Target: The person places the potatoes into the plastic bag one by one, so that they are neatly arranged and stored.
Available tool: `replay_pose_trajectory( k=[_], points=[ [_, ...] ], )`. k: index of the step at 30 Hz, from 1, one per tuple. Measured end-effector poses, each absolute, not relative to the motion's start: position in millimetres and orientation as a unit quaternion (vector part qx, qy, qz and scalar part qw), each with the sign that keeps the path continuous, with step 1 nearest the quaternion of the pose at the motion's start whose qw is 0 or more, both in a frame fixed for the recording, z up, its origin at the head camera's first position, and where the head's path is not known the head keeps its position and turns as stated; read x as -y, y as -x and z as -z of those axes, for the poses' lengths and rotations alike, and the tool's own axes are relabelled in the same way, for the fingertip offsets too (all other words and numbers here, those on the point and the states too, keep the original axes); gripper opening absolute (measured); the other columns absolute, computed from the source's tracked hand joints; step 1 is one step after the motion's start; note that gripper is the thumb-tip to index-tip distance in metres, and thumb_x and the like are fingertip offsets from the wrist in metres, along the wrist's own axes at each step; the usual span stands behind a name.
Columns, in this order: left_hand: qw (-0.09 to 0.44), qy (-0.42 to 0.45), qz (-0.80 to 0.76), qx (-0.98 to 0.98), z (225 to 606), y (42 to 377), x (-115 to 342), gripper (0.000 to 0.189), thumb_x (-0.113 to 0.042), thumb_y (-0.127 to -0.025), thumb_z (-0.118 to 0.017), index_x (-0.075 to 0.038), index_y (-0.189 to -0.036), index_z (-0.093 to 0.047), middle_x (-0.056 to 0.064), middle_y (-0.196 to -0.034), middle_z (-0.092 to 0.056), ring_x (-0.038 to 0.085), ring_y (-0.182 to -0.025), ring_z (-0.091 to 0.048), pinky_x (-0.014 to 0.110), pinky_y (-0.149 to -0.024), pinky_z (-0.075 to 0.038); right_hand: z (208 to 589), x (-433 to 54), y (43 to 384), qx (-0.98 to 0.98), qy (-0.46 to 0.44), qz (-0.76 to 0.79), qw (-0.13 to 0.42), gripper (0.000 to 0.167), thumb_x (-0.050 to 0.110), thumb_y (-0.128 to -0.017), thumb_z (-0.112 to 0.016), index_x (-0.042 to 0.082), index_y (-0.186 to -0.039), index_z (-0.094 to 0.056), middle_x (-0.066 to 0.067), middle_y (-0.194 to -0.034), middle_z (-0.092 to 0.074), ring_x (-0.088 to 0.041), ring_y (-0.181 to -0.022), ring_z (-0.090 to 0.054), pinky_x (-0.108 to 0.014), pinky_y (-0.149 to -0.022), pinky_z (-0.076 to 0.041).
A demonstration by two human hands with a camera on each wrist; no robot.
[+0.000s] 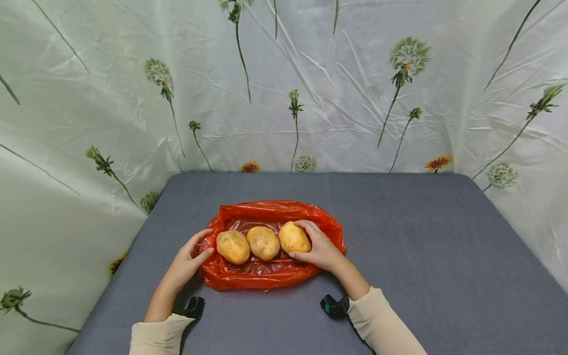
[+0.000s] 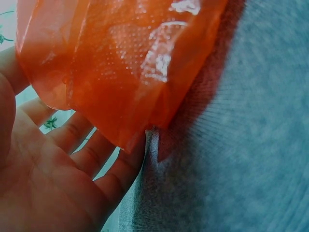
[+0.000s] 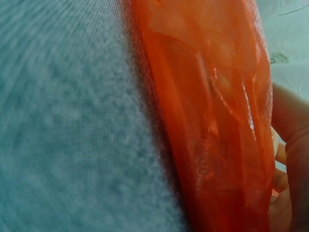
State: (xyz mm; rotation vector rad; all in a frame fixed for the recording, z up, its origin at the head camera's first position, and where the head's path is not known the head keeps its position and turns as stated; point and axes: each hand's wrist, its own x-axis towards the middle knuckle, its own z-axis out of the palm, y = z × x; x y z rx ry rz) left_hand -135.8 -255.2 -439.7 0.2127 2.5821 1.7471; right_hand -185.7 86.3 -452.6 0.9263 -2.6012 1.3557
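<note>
Three yellow-brown potatoes sit in a row inside an opened red plastic bag (image 1: 266, 282): a left potato (image 1: 233, 247), a middle potato (image 1: 264, 243) and a right potato (image 1: 293, 238). My right hand (image 1: 321, 249) grips the right potato, with the thumb at its near side and the fingers at its far side. At the bag's left end, my left hand (image 1: 185, 264) touches the red plastic with fingers and thumb spread. Its fingers lie loosely extended against the bag in the left wrist view. In the right wrist view the bag wall (image 3: 207, 121) hides most of the right hand.
A grey cloth-covered table (image 1: 421, 256) lies under the bag. Behind and to the sides hangs a pale curtain (image 1: 337, 88) with a dandelion print. Black wrist straps (image 1: 334, 306) show near both cream sleeves.
</note>
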Motion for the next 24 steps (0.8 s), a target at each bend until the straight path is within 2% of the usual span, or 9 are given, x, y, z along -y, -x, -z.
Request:
replay_pose_trajectory(
  k=[9,14,24],
  points=[
    [0.018,-0.057,-0.563,-0.824,443.3,136.0,257.3,0.052,-0.015,-0.089,-0.057,-0.009,-0.135,-0.035,0.019,-0.125,-0.043,0.024,-0.096,-0.050,0.025,-0.073,-0.045,451.8,-85.8,184.3,0.846,-0.298,-0.440,0.031,0.067,0.027,-0.070,-0.076,0.007,-0.125,-0.043,-0.007,-0.125,-0.043,-0.018,-0.113,-0.040,-0.041,-0.092,-0.035],
    [0.017,-0.057,-0.568,-0.821,444.5,136.7,258.4,0.051,-0.013,-0.089,-0.056,-0.008,-0.135,-0.035,0.020,-0.125,-0.043,0.025,-0.095,-0.050,0.026,-0.072,-0.046,450.3,-85.3,183.4,0.844,-0.304,-0.439,0.052,0.067,0.028,-0.071,-0.076,0.006,-0.125,-0.043,-0.008,-0.125,-0.043,-0.019,-0.114,-0.040,-0.042,-0.093,-0.034],
    [0.006,-0.067,-0.549,-0.833,439.7,136.6,256.9,0.052,-0.016,-0.090,-0.055,-0.010,-0.137,-0.033,0.018,-0.123,-0.043,0.025,-0.093,-0.049,0.028,-0.072,-0.045,438.0,-92.7,181.0,0.839,-0.318,-0.431,0.093,0.058,0.026,-0.081,-0.067,0.004,-0.128,-0.042,-0.007,-0.128,-0.042,-0.018,-0.119,-0.037,-0.041,-0.096,-0.031]
  ],
)
